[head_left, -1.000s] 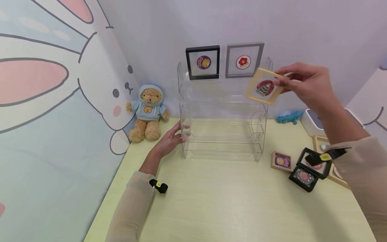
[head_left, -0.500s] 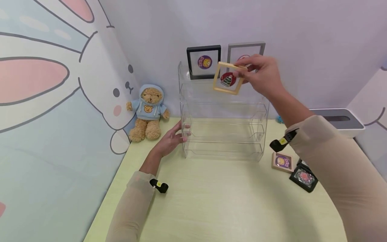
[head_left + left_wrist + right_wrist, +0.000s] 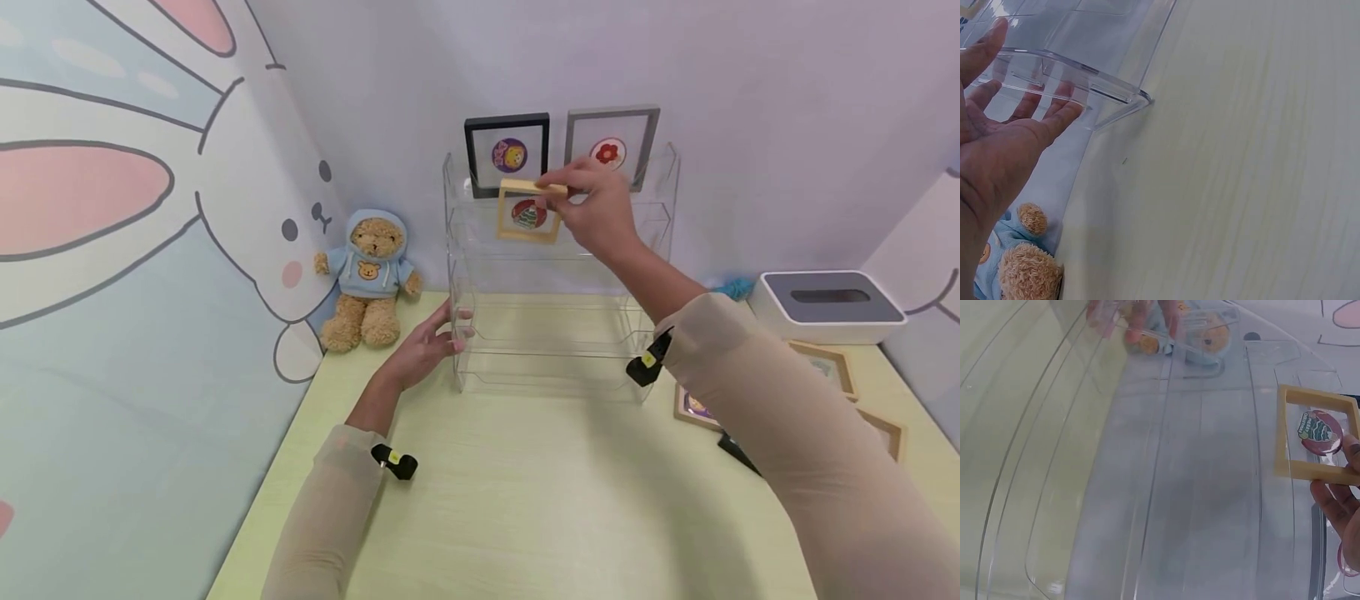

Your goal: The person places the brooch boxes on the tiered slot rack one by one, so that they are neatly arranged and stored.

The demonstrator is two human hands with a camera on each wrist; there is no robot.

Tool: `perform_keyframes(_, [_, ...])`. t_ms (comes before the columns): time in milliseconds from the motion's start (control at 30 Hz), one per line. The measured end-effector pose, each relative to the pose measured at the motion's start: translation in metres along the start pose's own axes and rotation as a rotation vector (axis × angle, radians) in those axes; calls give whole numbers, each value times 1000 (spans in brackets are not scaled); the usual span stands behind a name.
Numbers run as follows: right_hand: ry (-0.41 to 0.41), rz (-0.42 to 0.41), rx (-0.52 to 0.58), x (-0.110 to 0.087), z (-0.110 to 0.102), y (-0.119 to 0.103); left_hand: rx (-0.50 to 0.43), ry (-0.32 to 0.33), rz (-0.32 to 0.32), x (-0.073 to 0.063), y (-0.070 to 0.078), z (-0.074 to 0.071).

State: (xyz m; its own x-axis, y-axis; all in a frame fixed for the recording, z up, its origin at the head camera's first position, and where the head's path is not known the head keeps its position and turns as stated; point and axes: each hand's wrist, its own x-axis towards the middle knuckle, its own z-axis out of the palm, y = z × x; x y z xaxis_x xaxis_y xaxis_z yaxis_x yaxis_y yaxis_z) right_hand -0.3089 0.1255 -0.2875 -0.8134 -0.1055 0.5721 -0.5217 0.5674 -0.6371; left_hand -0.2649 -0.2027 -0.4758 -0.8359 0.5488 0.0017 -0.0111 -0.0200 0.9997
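In the head view, a clear tiered display rack (image 3: 551,354) stands on the table. My left hand (image 3: 420,354) holds its left side low down, with several fingers (image 3: 1063,112) seen through the clear plastic in the left wrist view. My right hand (image 3: 596,204) pinches the upper right corner of a light wooden picture frame (image 3: 517,236). A round red badge (image 3: 1321,432) with a green tree sits in it. The frame is upright at the rack's second tier from the top, below a black frame (image 3: 507,192). A grey frame (image 3: 652,137) stands beside that one on the top tier.
A teddy bear (image 3: 367,275) in a blue hoodie sits left of the rack. To the right are a white tissue box (image 3: 828,321), blue yarn (image 3: 735,289) and wooden frames (image 3: 840,367). My right forearm partly covers a small purple-badge frame (image 3: 693,408) and a black case (image 3: 738,452).
My right hand has carried the wooden frame leftward from the rack's right side to the second tier's left part and turned it straighter. My left hand has stayed at the rack's side.
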Motion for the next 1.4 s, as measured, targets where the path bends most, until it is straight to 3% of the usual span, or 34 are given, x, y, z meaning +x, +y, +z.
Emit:
perform_keyframes(300, [-13, -167, -44, -5, 19, 4, -2, -9, 8, -1, 1, 1])
perform_keyframes(800, [-108, -190, -43, -1, 32, -7, 5, -6, 5, 1, -2, -1])
perform_keyframes(1100, [-148, -199, -81, -2, 21, -7, -3, -3, 2, 2, -1, 2])
perform_keyframes(1400, [-158, -124, -82, -12, -14, 2, 9, 8, -11, -1, 1, 1])
